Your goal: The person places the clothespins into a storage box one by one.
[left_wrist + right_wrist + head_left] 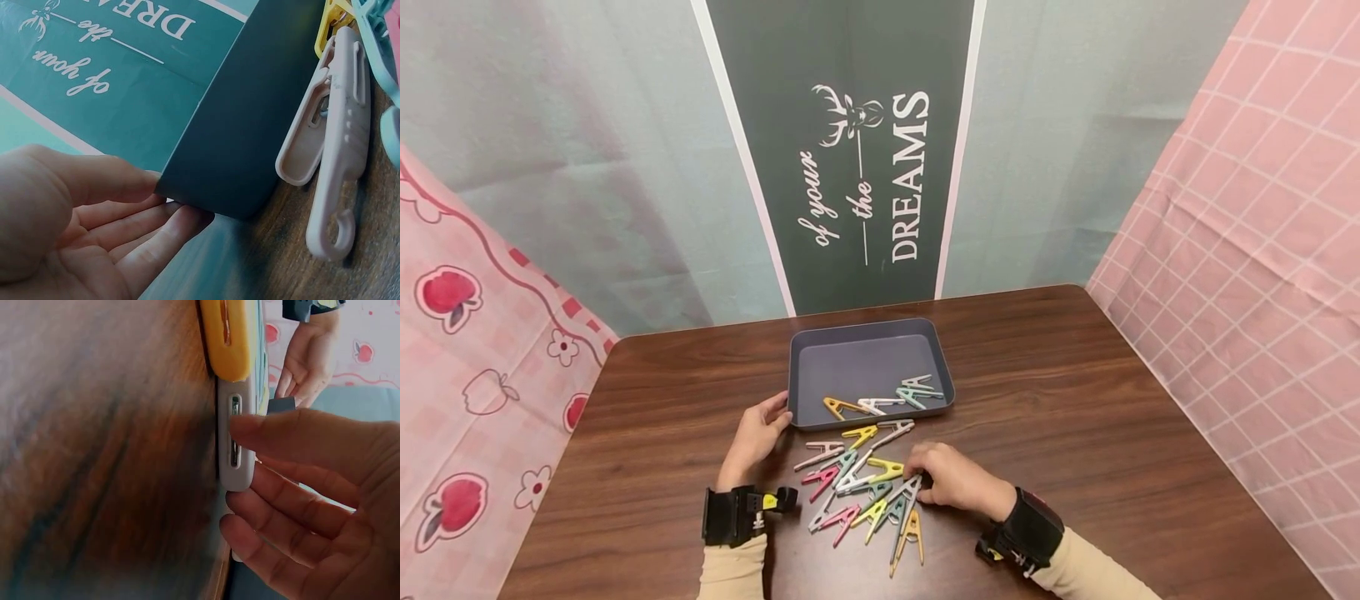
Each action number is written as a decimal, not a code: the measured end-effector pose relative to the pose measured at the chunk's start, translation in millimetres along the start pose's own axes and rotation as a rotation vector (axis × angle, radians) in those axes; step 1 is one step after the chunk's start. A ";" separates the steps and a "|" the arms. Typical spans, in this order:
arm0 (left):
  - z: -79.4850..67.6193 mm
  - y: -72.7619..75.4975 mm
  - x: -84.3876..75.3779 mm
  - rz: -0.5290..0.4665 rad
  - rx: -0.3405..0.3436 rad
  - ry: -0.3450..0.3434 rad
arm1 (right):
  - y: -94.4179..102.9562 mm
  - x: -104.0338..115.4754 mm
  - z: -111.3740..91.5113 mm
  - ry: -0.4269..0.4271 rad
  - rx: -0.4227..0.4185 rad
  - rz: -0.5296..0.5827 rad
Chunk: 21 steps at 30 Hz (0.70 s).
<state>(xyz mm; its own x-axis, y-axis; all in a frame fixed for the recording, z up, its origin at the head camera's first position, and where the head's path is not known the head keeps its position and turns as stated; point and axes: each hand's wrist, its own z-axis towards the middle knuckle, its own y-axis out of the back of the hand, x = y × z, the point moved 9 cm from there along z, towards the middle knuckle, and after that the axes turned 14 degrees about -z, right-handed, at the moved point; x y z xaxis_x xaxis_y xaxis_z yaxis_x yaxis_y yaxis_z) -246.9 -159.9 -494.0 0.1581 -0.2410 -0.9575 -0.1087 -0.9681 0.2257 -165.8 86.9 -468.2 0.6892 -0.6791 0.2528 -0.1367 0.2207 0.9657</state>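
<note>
My left hand [756, 437] holds the near left corner of a dark grey tray [850, 362]. In the left wrist view the thumb lies on the tray wall [244, 112], with fingers under its edge. Inside the tray, along the near side, lie an orange clothespin [842, 407], a white one [880, 405] and green ones [917, 394]. My right hand [953, 477] is at the right side of a pile of clothespins on the table. Its thumb and fingers pinch the end of a grey clothespin [225, 450]. Beside that lies an orange-yellow clothespin [912, 533].
Several pink, yellow, green and white clothespins [850, 482] lie heaped between my hands, right up to the tray's near wall. The brown wooden table [1060, 375] ends at a grey-green curtain [1037, 167]. Patterned pink cloths [1247, 208] hang at both sides.
</note>
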 end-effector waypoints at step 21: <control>0.3 0.4 2.6 -0.010 -0.001 0.010 | -3.7 2.5 -2.6 0.045 0.105 -0.047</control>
<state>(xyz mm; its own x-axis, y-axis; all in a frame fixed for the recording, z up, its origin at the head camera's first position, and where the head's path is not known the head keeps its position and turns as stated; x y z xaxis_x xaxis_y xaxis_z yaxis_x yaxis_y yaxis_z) -246.9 -160.9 -496.5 0.1692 -0.2317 -0.9580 -0.1061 -0.9706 0.2160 -161.7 86.1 -471.3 0.7276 -0.6542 0.2063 -0.1758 0.1129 0.9779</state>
